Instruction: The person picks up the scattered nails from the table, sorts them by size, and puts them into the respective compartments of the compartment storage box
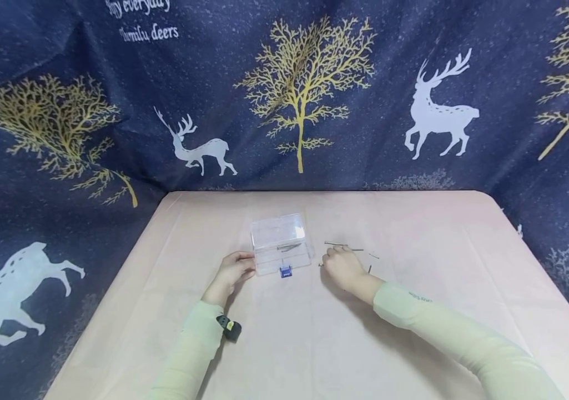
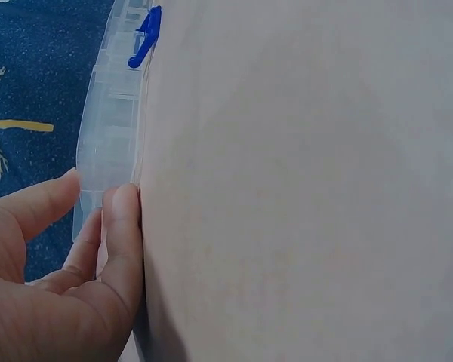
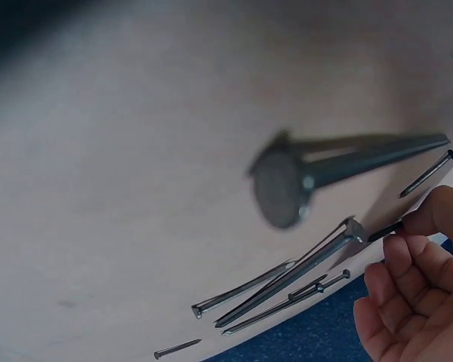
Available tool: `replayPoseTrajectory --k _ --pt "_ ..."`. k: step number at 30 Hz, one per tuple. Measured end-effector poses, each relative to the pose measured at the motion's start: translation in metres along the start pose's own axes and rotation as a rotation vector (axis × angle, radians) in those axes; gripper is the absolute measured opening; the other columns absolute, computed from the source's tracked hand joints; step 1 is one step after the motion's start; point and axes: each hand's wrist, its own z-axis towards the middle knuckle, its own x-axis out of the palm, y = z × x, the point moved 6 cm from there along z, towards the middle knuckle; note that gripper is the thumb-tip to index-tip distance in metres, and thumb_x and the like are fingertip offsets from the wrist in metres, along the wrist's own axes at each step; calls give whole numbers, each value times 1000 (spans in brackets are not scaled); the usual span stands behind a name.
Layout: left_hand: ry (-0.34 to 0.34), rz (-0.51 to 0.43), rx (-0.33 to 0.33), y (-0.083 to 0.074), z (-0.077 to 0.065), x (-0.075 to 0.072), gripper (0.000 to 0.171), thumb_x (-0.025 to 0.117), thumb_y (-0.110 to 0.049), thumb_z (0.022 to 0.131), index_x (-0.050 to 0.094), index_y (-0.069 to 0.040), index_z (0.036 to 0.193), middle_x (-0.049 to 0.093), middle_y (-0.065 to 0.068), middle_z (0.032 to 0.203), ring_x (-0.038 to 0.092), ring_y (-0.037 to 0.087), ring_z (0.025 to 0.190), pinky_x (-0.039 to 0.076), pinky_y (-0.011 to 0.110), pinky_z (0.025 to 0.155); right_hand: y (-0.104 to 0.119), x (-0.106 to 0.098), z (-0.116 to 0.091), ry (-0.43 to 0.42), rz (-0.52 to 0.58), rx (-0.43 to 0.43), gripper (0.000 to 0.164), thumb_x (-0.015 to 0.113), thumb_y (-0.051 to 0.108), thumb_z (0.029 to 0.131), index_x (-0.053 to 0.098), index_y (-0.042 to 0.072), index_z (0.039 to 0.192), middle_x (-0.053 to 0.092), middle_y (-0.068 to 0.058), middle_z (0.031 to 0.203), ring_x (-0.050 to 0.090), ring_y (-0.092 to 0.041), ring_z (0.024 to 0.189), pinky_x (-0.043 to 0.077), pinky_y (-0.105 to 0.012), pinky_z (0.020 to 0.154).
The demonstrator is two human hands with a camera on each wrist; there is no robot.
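On table (image 1: 274, 344): clear box (image 1: 268, 265), lid (image 1: 274, 230) raised, blue latch (image 1: 286, 271) on near side, few nails (image 1: 289, 247) inside. Left hand (image 1: 231, 273) slightly curled, thumb and fingers gripping box's left side. Right hand (image 1: 342, 268), right of box, fingers bent, thumb and fingertip pinching small nail (image 3: 382, 232). Loose nails (image 3: 283, 285) around it (nearest one blurred in right wrist view).

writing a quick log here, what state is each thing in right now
Clear box: open
Lid: raised
Blue latch: unfastened
Nails in the box: lying loose
Nails on the table: loose, scattered at differing angles
Left hand: gripping the box's left end
Right hand: pinching a nail between thumb and finger
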Motion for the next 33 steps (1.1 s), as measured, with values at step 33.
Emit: replayPoseTrajectory --k 33 --pt "8 -14 20 -2 -2 1 32 55 0 89 56 9 120 62 15 99 60 11 78 60 24 79 0 -36 5 -458 32 -194 14 75 5 73 67 8 84 71 -3 81 60 -18 79 52 -29 75"
